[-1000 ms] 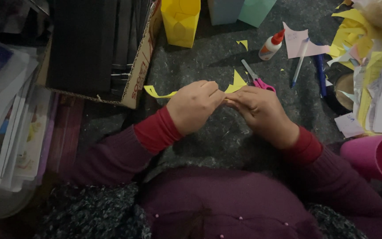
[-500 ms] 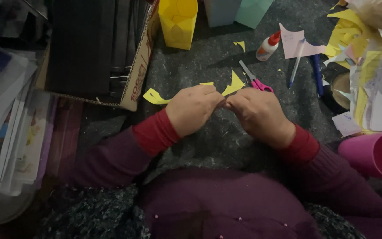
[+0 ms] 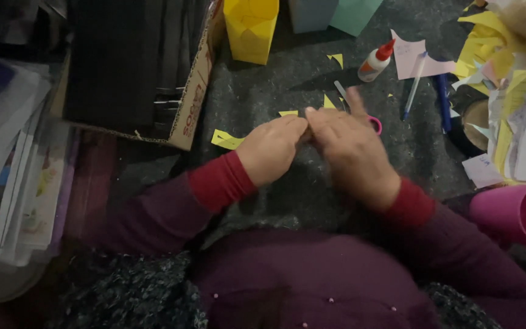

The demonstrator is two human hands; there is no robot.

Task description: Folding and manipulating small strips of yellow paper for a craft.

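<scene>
Yellow paper strip (image 3: 227, 140), thin and curled, pokes out left of the left hand (image 3: 273, 148), which pinches it above the grey felt mat (image 3: 263, 85). Right hand (image 3: 348, 149) meets it fingertip to fingertip, its fingers blurred, so I cannot tell its grip.

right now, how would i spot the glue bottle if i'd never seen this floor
Start at the tall yellow paper bag standing at the top of the dark grey felt mat. Look right, past the pale blue and green bags, to the glue bottle lying tilted beside a pink paper sheet. It alone is white with a red-orange nozzle.
</scene>
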